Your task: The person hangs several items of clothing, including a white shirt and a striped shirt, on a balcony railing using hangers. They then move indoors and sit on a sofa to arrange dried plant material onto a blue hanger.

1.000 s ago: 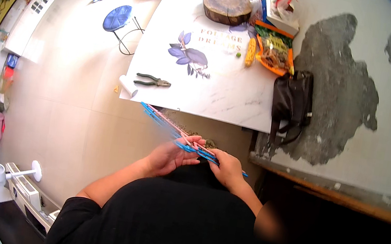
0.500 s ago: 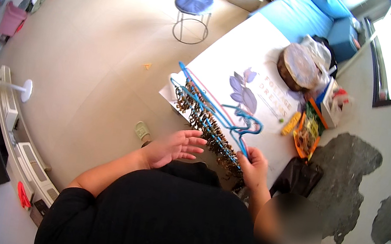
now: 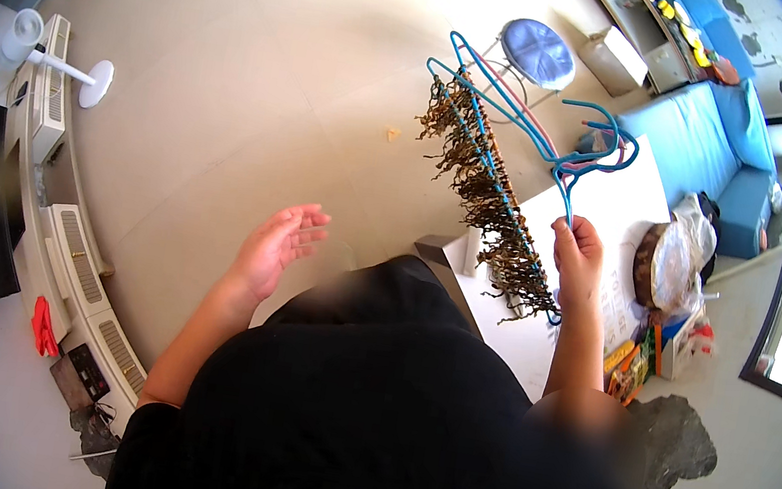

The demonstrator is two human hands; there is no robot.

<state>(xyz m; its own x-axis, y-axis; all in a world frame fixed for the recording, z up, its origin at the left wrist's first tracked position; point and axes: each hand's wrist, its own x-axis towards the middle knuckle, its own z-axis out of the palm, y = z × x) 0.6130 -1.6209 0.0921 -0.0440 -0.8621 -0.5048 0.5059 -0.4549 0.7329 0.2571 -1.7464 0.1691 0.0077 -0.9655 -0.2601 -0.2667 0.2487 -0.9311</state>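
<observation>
My right hand is closed around several clothes hangers, blue ones and a pink one, gripping them just below their hooks. The hangers are raised, with their long bars slanting down toward my body. Dark brown, curly strips dangle in a dense row along the bars; what they are I cannot make out. My left hand is off to the left over the floor, fingers spread, touching nothing.
A white table stands at right, bearing a round brown container with plastic over it and colourful packets. Beyond are a round blue stool and a blue sofa. Along the left runs a low cabinet with a white fan.
My right hand has lifted the hangers up off the table area, and they now hang over the floor and table edge. My left hand has drawn away leftward. The view has turned.
</observation>
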